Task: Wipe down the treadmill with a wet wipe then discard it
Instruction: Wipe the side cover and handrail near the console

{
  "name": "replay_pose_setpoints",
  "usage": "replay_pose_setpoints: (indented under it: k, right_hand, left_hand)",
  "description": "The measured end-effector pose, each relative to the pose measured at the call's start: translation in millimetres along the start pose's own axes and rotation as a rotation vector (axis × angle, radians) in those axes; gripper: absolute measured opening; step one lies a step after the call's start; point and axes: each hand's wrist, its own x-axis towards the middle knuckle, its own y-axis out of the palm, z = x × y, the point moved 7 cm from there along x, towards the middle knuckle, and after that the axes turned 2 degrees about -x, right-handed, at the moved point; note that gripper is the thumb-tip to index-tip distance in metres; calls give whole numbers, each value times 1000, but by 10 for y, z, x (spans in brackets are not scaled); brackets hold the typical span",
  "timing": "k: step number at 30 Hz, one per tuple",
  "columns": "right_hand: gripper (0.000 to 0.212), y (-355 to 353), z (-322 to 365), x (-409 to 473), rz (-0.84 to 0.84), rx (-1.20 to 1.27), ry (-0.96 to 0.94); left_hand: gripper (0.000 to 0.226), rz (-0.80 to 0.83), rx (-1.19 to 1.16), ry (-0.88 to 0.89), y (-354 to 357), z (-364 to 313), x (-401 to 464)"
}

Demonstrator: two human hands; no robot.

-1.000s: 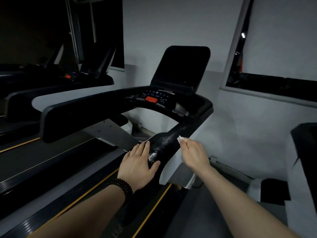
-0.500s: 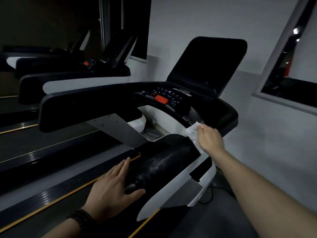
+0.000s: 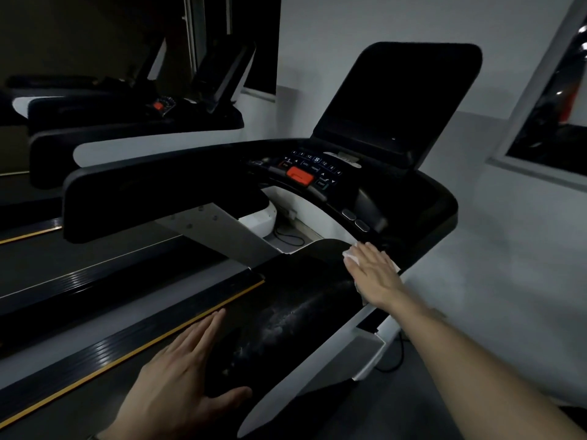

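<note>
A black treadmill fills the view, with a dark screen [image 3: 400,100], a button console with a red stop key [image 3: 300,176], and a broad black right handrail [image 3: 292,315] showing pale smears. My right hand [image 3: 373,274] lies flat on the far end of that handrail, pressing a white wet wipe [image 3: 351,254] whose edges show past my fingers. Nearer to me, my left hand [image 3: 184,373] rests on the same handrail's inner side, fingers spread, thumb hooked over the top, holding nothing.
The treadmill's left handrail [image 3: 152,198] crosses the middle left, above the belt and its yellow-edged side rail [image 3: 133,347]. A second treadmill [image 3: 133,122] stands beyond at the left. A grey wall and a window frame [image 3: 540,147] lie to the right, with a cable [image 3: 394,360] on the floor.
My right hand has slid the wipe forward along the handrail toward the console and now lies flat on it. My left hand stayed on the rail's near part; the view moved closer.
</note>
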Motion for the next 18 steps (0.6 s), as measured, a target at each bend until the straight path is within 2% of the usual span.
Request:
replay_pose_setpoints:
  k: [6, 12, 18]
  right_hand:
    - [80, 104, 354, -390, -78, -35, -58]
    - [90, 257, 1258, -998, -61, -62, -220]
    - [86, 422, 1949, -1498, -43, -11, -329]
  left_hand:
    - [119, -11, -7, 24, 9, -4, 2]
    - [117, -45, -3, 41, -29, -39, -68]
    - [117, -49, -49, 100, -75, -65, -156]
